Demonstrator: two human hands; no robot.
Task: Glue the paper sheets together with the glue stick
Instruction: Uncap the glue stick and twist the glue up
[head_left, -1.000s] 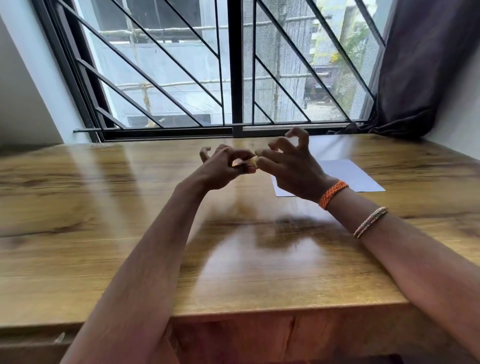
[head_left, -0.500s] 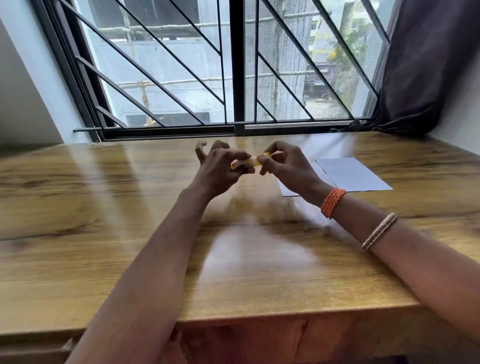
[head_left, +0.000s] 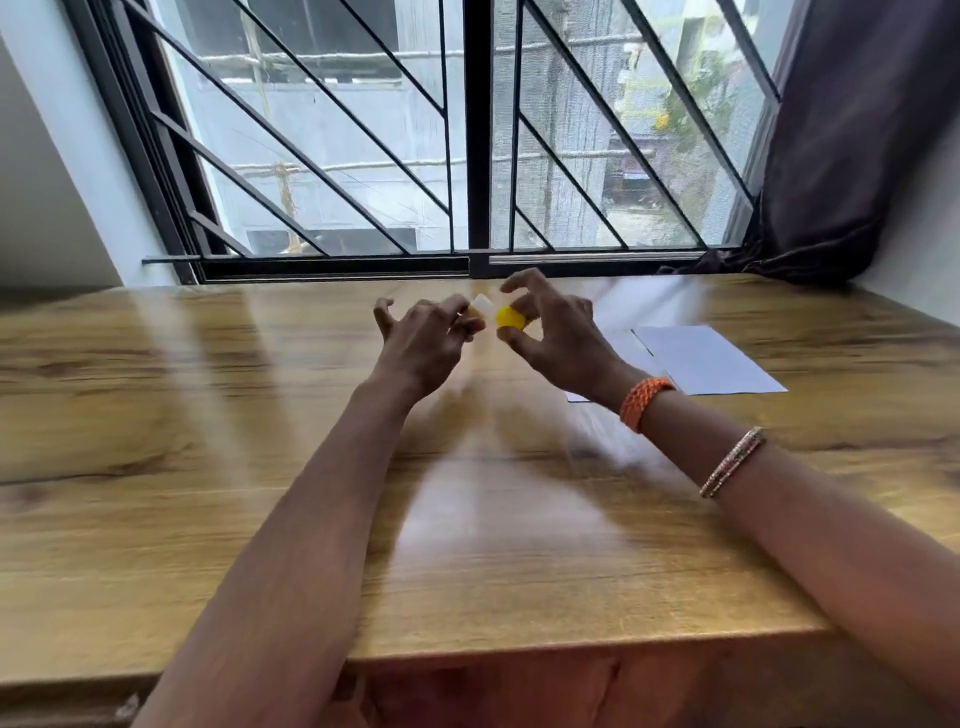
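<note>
Nearest the front edge of the tabletop (head_left: 260, 545), only the 2 forearms cross the bare wood. Past them, raised above the middle of the tabletop, the left hand (head_left: 421, 345) pinches the glue stick (head_left: 479, 305) at its fingertips, its pale tip showing, most of its body hidden by the fingers. Just beside it, apart by a small gap, the right hand (head_left: 558, 338) grips the yellow cap (head_left: 510, 318) between thumb and fingers. The stick therefore appears uncapped, with gluing not yet begun. Farther on, toward the right edge, the paper sheets (head_left: 706, 361) lie flat and overlapping, well apart from both hands. The risks from here: the light fingertip hold could let the stick slip or the cap roll off an edge, and, with neither hand pinning them, loose sheets would likely slide or crease under the glue stroke.
</note>
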